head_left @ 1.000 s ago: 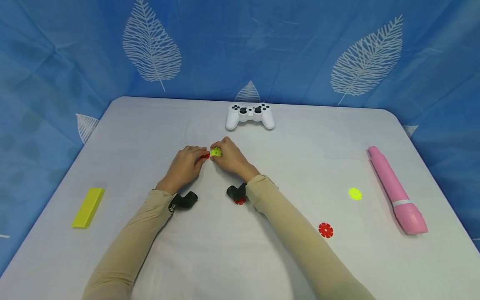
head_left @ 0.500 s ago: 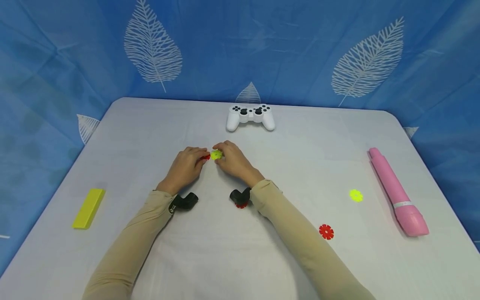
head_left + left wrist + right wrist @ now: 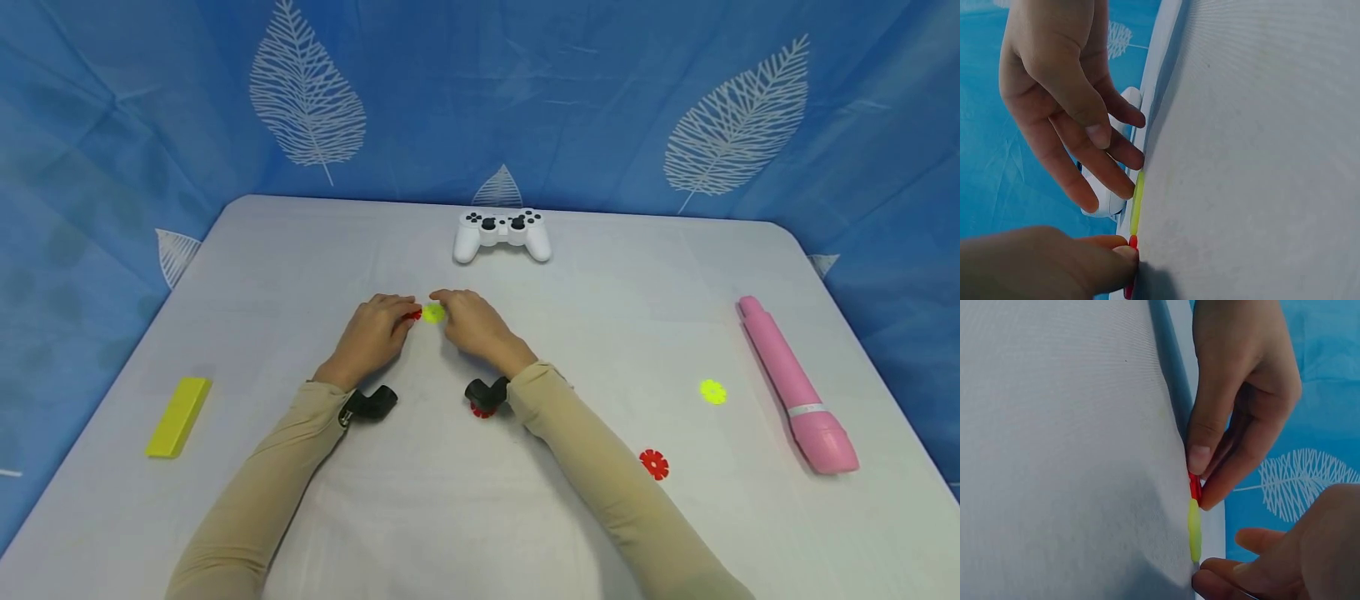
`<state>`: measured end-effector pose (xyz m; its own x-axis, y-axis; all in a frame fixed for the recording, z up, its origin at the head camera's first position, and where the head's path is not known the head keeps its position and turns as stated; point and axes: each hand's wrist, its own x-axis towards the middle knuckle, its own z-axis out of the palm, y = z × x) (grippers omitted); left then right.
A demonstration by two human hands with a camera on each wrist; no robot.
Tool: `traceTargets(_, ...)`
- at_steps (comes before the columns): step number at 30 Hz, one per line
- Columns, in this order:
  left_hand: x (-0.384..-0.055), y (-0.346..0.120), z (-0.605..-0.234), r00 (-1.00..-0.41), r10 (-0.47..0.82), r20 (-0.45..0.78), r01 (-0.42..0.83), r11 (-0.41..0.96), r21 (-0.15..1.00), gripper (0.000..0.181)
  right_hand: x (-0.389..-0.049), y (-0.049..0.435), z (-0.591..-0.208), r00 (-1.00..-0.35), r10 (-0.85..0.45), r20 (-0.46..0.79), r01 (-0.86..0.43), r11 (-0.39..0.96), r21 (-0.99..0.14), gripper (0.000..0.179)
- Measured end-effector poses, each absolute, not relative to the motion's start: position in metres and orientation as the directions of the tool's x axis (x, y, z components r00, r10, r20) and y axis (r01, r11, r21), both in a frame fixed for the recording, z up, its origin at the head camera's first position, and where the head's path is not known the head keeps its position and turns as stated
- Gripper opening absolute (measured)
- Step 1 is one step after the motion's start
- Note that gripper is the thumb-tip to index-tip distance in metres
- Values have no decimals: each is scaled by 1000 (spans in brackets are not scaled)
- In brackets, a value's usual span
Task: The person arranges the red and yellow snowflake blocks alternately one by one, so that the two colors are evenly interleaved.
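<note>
Blue leaf-print cloth [image 3: 510, 92] around a white table [image 3: 450, 508] suggests a curtained-off workspace.

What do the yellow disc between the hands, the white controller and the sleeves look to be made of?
Yellow disc: probably plastic, fairly matt; its edge is thin and evenly coloured in the wrist views.
White controller: likely hard plastic, smooth, with a moulded shell; its sheen is hard to judge.
Sleeves: dull woven or knit fabric, creased.
</note>
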<state>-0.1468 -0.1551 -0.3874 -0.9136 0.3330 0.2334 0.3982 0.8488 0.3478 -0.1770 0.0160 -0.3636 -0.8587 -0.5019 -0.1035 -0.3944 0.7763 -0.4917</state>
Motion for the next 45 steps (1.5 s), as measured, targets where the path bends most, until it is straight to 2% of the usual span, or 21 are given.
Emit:
traceTargets(11,-144,-152,-386,-906,361,223,419,838,350,34,-168,35,-363,-834,-530,-155,-393,767,-506,37)
traceTargets(18,-143,-146,-387,-877,449,174,481,796,367,45,-153,43,-352,-781,-581,-228,-449,777,-440,47)
traceTargets(23,-142,-144,-388,-871,467,155,490,795,357,51,-141,52,-345,-763,-595,-251,-465,776,-427,49)
traceTargets(29,-141,-143,-388,-878,459,133,475,807,350,42,-130,71,-341,-773,-582,-251,-461,788,-408,50)
traceTargets(37,-147,-140,-388,-855,467,224,517,794,320,28,-119,92,-345,-787,-583,-200,-467,776,-424,47)
traceTargets(45,-151,-140,-388,-859,449,246,508,804,308,25,-103,101,-348,-773,-604,-193,-478,755,-450,46)
